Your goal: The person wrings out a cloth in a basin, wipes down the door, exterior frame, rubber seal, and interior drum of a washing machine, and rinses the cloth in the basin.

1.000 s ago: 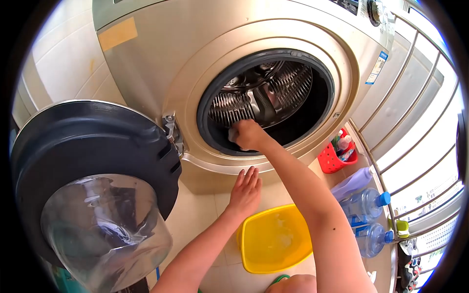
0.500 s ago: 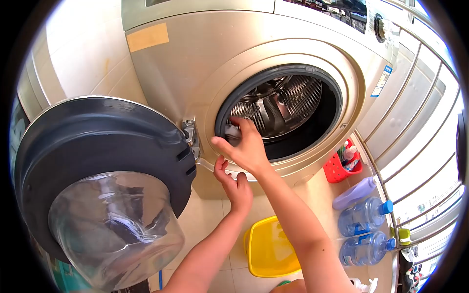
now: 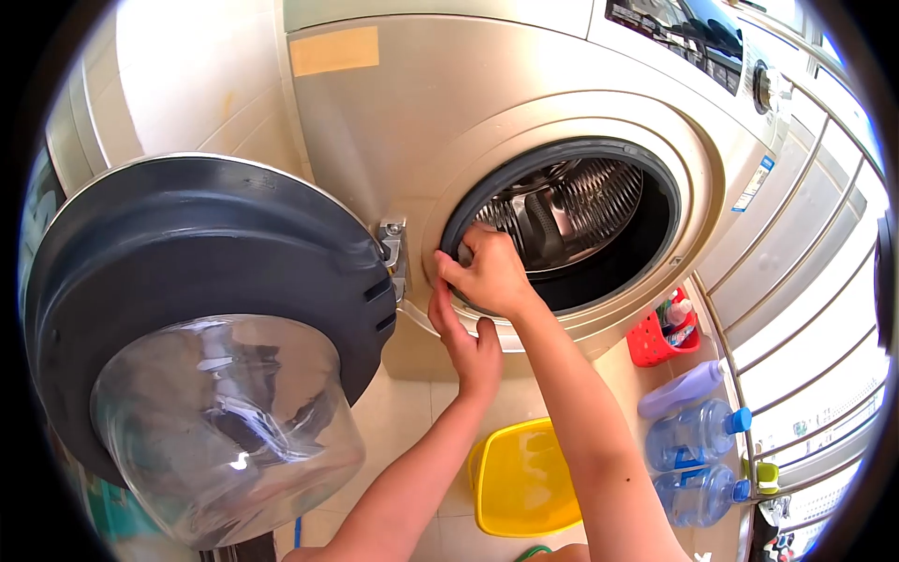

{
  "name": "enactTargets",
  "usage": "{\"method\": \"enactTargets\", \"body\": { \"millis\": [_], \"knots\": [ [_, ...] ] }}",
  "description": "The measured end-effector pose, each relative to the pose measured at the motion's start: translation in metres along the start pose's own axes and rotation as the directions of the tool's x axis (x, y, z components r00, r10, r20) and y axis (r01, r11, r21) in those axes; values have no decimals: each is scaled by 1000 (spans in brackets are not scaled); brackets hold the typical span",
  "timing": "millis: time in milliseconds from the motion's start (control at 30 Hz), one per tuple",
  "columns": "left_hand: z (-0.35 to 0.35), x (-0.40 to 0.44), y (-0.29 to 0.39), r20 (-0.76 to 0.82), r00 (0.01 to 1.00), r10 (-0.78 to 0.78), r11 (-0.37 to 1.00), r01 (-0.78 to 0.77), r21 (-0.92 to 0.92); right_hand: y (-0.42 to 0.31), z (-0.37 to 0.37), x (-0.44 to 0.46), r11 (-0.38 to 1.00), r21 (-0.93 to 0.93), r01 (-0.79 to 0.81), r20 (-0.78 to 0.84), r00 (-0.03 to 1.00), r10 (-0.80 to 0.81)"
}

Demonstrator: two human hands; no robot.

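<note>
A champagne-coloured front-loading washing machine [image 3: 384,122] stands before me with its round door [image 3: 215,244] swung out to the left. My right hand [image 3: 492,276] curls over the lower left of the dark rubber door seal [image 3: 459,220]. Its fingers reach inside the opening, and its thumb stays outside. A small pale cloth [image 3: 464,254] shows partly at those fingers; most of it is hidden. Just below, my left hand [image 3: 468,351] is open, fingers stretched up against the rim close to the right thumb. Behind them the ribbed metal drum [image 3: 595,211] is visible.
On the floor below sits a yellow basin [image 3: 524,487]. To the right stand a red basket [image 3: 655,342] with bottles, a lilac bottle [image 3: 682,391] and blue water jugs [image 3: 693,436]. Metal railing [image 3: 773,229] runs along the right side. The door's clear glass bowl [image 3: 225,421] bulges toward me.
My view has shifted, so the machine appears further right. My right fingers have closed in at the seal's lower left, and my left hand has risen to meet the rim there.
</note>
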State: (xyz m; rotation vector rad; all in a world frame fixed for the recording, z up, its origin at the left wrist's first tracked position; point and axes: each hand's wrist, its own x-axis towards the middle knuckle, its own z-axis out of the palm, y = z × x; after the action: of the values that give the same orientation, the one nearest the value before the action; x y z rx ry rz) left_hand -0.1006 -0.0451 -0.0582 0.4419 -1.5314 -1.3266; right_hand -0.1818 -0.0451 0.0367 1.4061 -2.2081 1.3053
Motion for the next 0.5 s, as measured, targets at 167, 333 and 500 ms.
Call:
{"method": "enactTargets", "body": {
  "millis": [167, 333, 500],
  "knots": [
    [4, 0, 3, 11, 999, 43, 999, -43, 9, 2, -16, -9, 978, 176, -109, 47, 994, 102],
    [-4, 1, 0, 42, 999, 11, 999, -12, 33, 58, -23, -36, 966, 62, -253, 50, 967, 250],
    [-8, 1, -1, 78, 996, 32, 989, -43, 144, 36, 15, -16, 976, -31, -213, 32, 976, 214]
  ]
}}
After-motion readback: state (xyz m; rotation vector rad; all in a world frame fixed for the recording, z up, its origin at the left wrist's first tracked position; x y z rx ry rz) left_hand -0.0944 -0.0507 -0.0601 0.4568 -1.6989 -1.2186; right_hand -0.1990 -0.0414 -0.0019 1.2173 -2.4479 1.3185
